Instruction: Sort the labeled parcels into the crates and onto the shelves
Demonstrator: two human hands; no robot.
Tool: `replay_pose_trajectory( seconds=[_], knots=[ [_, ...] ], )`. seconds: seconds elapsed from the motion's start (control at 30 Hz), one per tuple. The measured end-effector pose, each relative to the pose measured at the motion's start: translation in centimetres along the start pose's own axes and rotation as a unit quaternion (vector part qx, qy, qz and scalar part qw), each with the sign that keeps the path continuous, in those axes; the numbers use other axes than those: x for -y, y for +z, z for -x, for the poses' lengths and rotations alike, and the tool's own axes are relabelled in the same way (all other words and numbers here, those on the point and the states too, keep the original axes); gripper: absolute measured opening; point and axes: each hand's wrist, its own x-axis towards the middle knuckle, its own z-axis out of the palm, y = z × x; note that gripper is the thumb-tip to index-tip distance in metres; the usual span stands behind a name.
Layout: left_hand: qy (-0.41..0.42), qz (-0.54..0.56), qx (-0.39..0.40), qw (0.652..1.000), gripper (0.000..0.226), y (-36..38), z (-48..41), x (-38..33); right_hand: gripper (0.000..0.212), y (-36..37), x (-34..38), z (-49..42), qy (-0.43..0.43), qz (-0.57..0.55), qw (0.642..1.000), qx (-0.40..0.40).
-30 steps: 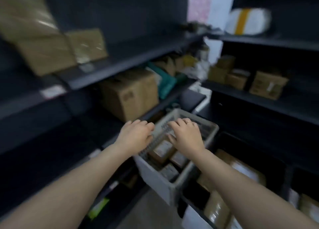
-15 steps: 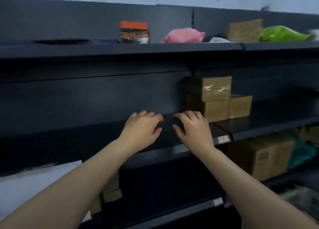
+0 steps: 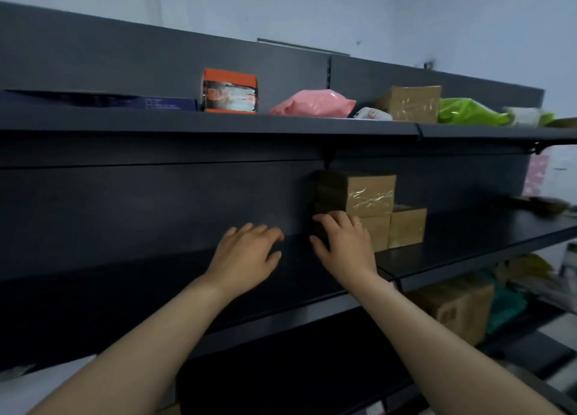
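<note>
No writing here can be read. The dark blue flat box, far up and left of the stack of cardboard boxes, carries a line of pale print too small to make out. The large carton below and right of the stack shows only a blurred stamp. The stack holds 3 brown parcels on the middle shelf. A taped box sits on top of a lower one, with a smaller box touching its right side, and no label faces the camera. On the top shelf above the stack, from left to right, sit an orange-edged box, a pink poly mailer, a taped cardboard parcel and a green bag. The bags at the far right are smeared. A pinkish shelf tag below the stack is half hidden by the right forearm. The right hand, with 1 thin ring, lies palm down against the stack's left corner, its fingers loosely bent over the lower box's front edge. The left hand hovers palm down just left of the stack, also with its fingers loosely bent. The space under and between both hands is black on black, so whether either hand holds something cannot be told.
</note>
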Motion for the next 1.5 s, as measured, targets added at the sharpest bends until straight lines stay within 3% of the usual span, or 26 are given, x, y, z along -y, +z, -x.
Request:
replay_pose_trajectory(
  seconds=[0.3, 0.43, 0.5, 0.53, 0.6, 0.67, 0.77, 0.87, 1.03, 1.07, 1.1, 1.17, 1.2, 1.33, 1.5],
  knots=[
    [-0.016, 0.055, 0.012, 0.998, 0.042, 4.6, -12.6, -5.4, 0.059, 0.1, -13.3, -6.9, 0.124, -0.070, 0.988, -0.067],
    [-0.104, 0.124, 0.028, 0.986, 0.054, 6.7, -19.6, -6.8, 0.067, 0.4, -18.1, -11.7, 0.185, -0.127, 0.972, -0.074],
    [-0.191, 0.274, 0.026, 0.942, 0.060, 7.2, -22.4, -7.6, 0.072, 1.0, -19.8, -14.2, 0.229, -0.181, 0.956, -0.037],
    [-0.240, 0.362, 0.029, 0.900, 0.063, 7.2, -23.4, -8.1, 0.074, 1.4, -20.4, -15.3, 0.253, -0.228, 0.940, -0.010],
    [-0.332, 0.505, 0.048, 0.795, 0.067, 7.3, -24.8, -9.2, 0.078, 2.2, -21.3, -17.2, 0.310, -0.358, 0.880, 0.039],
    [-0.388, 0.574, 0.090, 0.716, 0.071, 7.6, -25.7, -9.7, 0.076, 2.7, -21.5, -18.3, 0.354, -0.460, 0.810, 0.081],
    [-0.412, 0.607, 0.138, 0.665, 0.079, 9.0, -26.5, -9.1, 0.065, 3.4, -21.4, -18.6, 0.365, -0.508, 0.771, 0.116],
    [-0.421, 0.629, 0.140, 0.638, 0.065, 9.7, -25.6, -7.5, 0.053, 3.7, -20.9, -18.1, 0.353, -0.519, 0.769, 0.125],
    [-0.443, 0.665, 0.108, 0.591, 0.040, 8.9, -21.6, -3.6, 0.057, 4.0, -18.6, -16.4, 0.286, -0.526, 0.787, 0.149],
    [-0.455, 0.663, 0.091, 0.587, 0.037, 8.5, -20.7, -2.8, 0.053, 4.3, -18.6, -16.2, 0.274, -0.509, 0.802, 0.149],
    [-0.470, 0.658, 0.072, 0.584, 0.036, 8.0, -19.8, -2.1, 0.054, 4.5, -18.6, -16.0, 0.260, -0.451, 0.840, 0.152],
    [-0.493, 0.650, 0.044, 0.576, 0.036, 7.2, -17.8, -0.8, 0.065, 5.4, -18.7, -15.3, 0.237, -0.250, 0.920, 0.187],
    [-0.501, 0.646, 0.035, 0.574, 0.035, 6.8, -16.9, -0.5, 0.071, 5.8, -18.5, -14.7, 0.223, -0.161, 0.938, 0.212],
    [-0.514, 0.639, 0.004, 0.572, 0.033, 6.3, -13.8, 0.5, 0.083, 6.6, -16.7, -12.7, 0.168, -0.001, 0.928, 0.332],
    [-0.502, 0.633, -0.006, 0.590, 0.031, 7.5, -10.8, 1.2, 0.084, 6.7, -13.2, -11.9, 0.113, -0.002, 0.939, 0.324]
  ],
)
